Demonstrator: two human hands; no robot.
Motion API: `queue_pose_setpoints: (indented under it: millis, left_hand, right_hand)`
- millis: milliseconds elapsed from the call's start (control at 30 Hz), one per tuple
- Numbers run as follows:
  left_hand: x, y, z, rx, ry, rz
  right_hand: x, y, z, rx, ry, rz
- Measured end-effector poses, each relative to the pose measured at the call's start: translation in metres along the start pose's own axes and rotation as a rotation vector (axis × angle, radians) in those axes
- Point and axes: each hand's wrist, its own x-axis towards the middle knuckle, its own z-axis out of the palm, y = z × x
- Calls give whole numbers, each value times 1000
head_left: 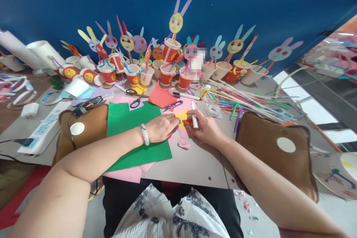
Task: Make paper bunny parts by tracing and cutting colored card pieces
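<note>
My right hand (205, 128) is closed round a white marker (194, 116), which stands nearly upright between thumb and fingers. Beside its fingertips lies a small piece of yellow paper (182, 116). My left hand (161, 127), with a pale bangle at the wrist, has its fingers bent together and pressed on the yellow paper's left edge. Under that hand spreads a large green sheet (136, 152). Pink paper scraps (184, 144) lie just below the two hands. Open scissors with purple handles (173, 105) rest behind them, near a red sheet (161, 96).
Paper cups with rabbit-like paper faces (176, 23) line the blue wall. Black scissors (136, 99) lie behind the green sheet. Coloured sticks (251, 100) spread to the right. Brown cushions (275, 148) flank the work area, and a power strip (41, 130) sits left.
</note>
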Motion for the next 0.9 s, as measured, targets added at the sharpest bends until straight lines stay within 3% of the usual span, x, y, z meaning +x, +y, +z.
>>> queue_pose_setpoints:
  millis: [300,600,900]
  left_hand:
    - [0,-1,0,-15,-22,-4]
    - [1,-1,-2,14,-31,-1]
    - [3,-1,-2,52,-33,74]
  right_hand:
    - [2,3,-5,-25,0,106]
    - [1,6,-12,33,284,79]
    - [-2,8,-7,38,241,42]
